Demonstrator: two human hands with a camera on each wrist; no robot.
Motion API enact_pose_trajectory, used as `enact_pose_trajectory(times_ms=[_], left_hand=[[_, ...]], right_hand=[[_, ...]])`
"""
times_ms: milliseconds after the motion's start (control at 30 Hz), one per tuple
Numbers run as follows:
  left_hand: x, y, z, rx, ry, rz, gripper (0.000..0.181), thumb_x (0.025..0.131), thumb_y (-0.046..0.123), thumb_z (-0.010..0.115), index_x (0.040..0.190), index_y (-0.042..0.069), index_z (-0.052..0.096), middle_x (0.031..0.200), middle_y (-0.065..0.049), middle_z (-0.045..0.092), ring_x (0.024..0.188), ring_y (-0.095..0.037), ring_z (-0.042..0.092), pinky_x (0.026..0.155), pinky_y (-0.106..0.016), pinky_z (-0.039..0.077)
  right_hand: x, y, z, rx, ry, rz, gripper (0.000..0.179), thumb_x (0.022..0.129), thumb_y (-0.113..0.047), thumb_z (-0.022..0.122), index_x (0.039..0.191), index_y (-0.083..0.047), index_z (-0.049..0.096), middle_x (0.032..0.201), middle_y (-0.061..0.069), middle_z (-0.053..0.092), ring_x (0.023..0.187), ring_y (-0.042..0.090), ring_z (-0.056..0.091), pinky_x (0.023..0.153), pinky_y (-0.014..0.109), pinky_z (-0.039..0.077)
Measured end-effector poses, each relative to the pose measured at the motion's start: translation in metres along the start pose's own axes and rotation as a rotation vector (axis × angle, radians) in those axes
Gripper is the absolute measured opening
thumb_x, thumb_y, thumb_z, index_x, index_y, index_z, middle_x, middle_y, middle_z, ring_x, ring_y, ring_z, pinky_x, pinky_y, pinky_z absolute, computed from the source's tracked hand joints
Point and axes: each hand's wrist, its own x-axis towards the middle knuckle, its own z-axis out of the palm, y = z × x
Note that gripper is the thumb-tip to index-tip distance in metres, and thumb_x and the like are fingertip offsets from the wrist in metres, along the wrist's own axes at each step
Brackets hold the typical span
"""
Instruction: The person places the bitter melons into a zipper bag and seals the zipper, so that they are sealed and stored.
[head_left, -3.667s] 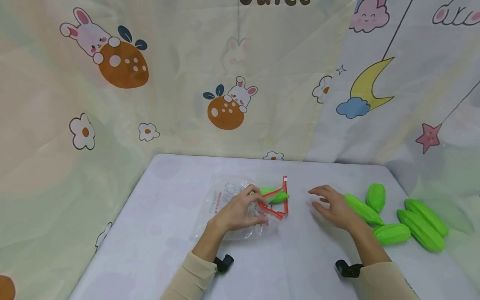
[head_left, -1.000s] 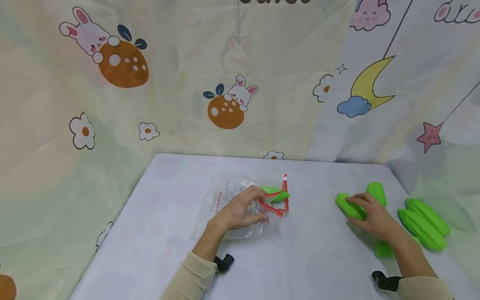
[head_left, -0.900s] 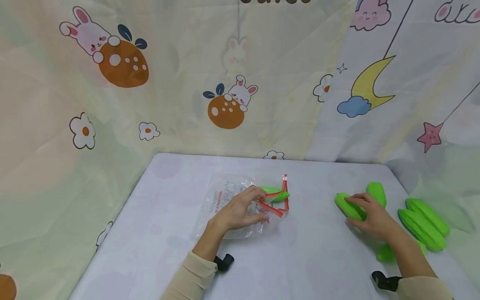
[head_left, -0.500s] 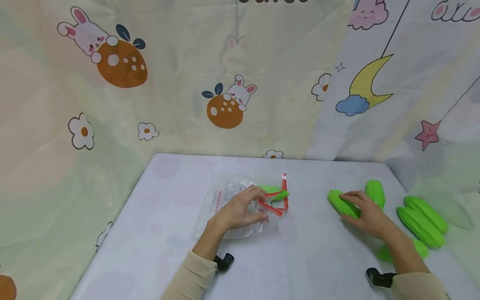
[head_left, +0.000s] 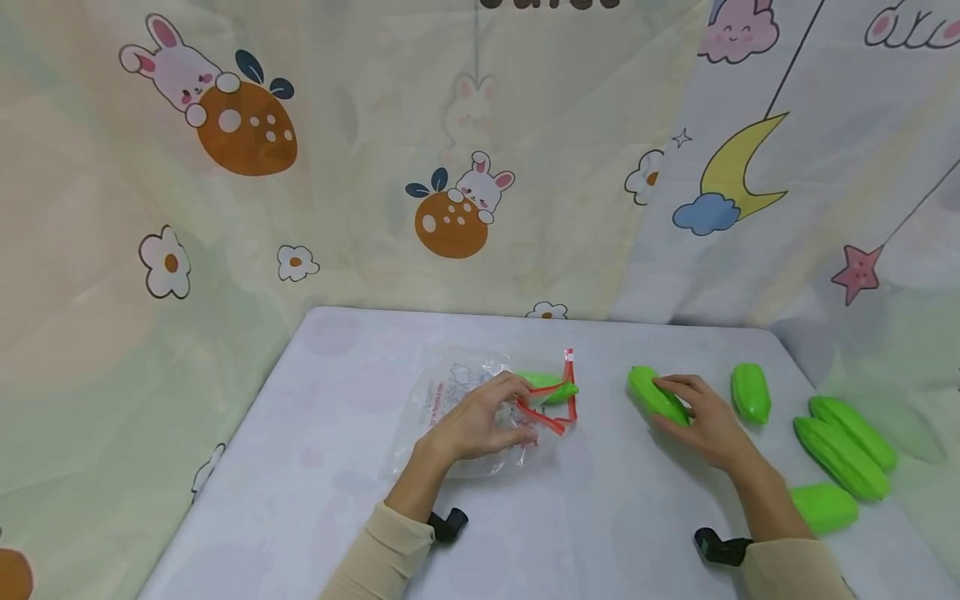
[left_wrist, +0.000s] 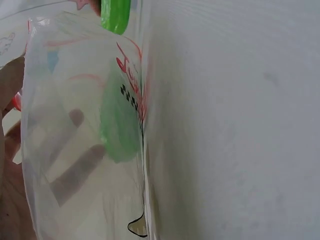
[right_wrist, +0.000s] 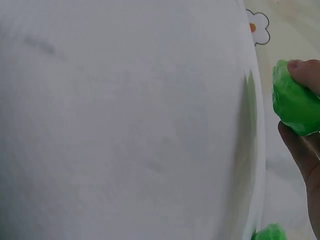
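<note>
My left hand [head_left: 476,425] grips a clear zip bag [head_left: 431,408] by its red-edged mouth, with the fingers spread along the opening. Inside the bag lies one green, ribbed, gourd-like piece [head_left: 558,392], its end showing at the mouth; through the plastic in the left wrist view it is a blurred green shape [left_wrist: 120,125]. To the right, my right hand [head_left: 708,425] holds another green gourd-like piece [head_left: 651,393] between thumb and fingers, above the table and apart from the bag. The right wrist view shows this held piece [right_wrist: 295,102] with thumb and a finger against it.
More green pieces lie on the table's right side: one [head_left: 751,393] behind the right hand, two side by side [head_left: 843,458], and one [head_left: 825,507] partly behind the right forearm. The white table [head_left: 585,525] ends at a printed cloth backdrop [head_left: 360,192].
My right hand has taken a green gourd-like piece from the group and carried it left toward the bag. Another piece rolled nearer the front. My left hand and the bag have stayed put.
</note>
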Motion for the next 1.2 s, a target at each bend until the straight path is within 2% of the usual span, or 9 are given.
enact_pose_trajectory(times_ms=[167, 333, 667, 800, 1033, 1200], left_hand=[[0.001, 0.0, -0.002, -0.01, 0.011, 0.021, 0.043, 0.088, 0.029, 0.084, 0.121, 0.018, 0.058, 0.128, -0.002, 0.062, 0.116, -0.009, 0.058, 0.101, -0.036, 0.053], [0.001, 0.0, -0.002, -0.005, 0.028, 0.034, 0.045, 0.087, 0.028, 0.085, 0.12, 0.019, 0.056, 0.125, 0.0, 0.061, 0.114, -0.009, 0.059, 0.1, -0.036, 0.054], [0.003, 0.001, 0.001, -0.027, 0.021, 0.032, 0.044, 0.087, 0.025, 0.085, 0.118, 0.019, 0.055, 0.126, -0.005, 0.062, 0.114, -0.011, 0.059, 0.099, -0.04, 0.055], [0.003, 0.002, 0.001, -0.024, 0.02, 0.032, 0.043, 0.087, 0.025, 0.085, 0.117, 0.02, 0.055, 0.126, -0.005, 0.062, 0.114, -0.011, 0.058, 0.1, -0.039, 0.054], [0.001, 0.002, 0.001, -0.019, 0.024, 0.028, 0.042, 0.086, 0.026, 0.085, 0.115, 0.021, 0.055, 0.124, 0.008, 0.059, 0.115, -0.009, 0.058, 0.1, -0.039, 0.054], [-0.001, 0.001, 0.001, -0.013, 0.02, 0.02, 0.041, 0.087, 0.029, 0.084, 0.114, 0.02, 0.055, 0.124, 0.005, 0.06, 0.116, -0.01, 0.059, 0.101, -0.034, 0.053]], right_hand=[[0.006, -0.006, 0.006, 0.024, -0.01, -0.013, 0.056, 0.084, -0.004, 0.083, 0.135, 0.0, 0.061, 0.131, 0.017, 0.056, 0.117, 0.035, 0.056, 0.08, 0.059, 0.058], [0.011, -0.012, 0.01, 0.042, 0.005, -0.022, 0.056, 0.083, -0.003, 0.084, 0.135, -0.001, 0.062, 0.132, 0.015, 0.056, 0.117, 0.031, 0.056, 0.08, 0.055, 0.06], [0.014, -0.017, 0.012, 0.079, 0.022, 0.009, 0.055, 0.086, -0.006, 0.083, 0.137, -0.002, 0.062, 0.133, 0.015, 0.056, 0.12, 0.037, 0.057, 0.081, 0.06, 0.058], [0.015, -0.019, 0.015, 0.091, 0.019, 0.011, 0.055, 0.086, -0.008, 0.082, 0.137, -0.004, 0.062, 0.134, 0.014, 0.057, 0.119, 0.035, 0.057, 0.081, 0.059, 0.059], [0.017, -0.025, 0.022, 0.13, -0.006, 0.071, 0.054, 0.088, -0.012, 0.082, 0.138, -0.008, 0.062, 0.135, 0.011, 0.057, 0.12, 0.033, 0.056, 0.084, 0.058, 0.059], [0.019, -0.031, 0.028, 0.158, -0.034, 0.091, 0.054, 0.09, -0.015, 0.081, 0.14, -0.009, 0.061, 0.136, 0.011, 0.056, 0.123, 0.035, 0.056, 0.086, 0.059, 0.058]])
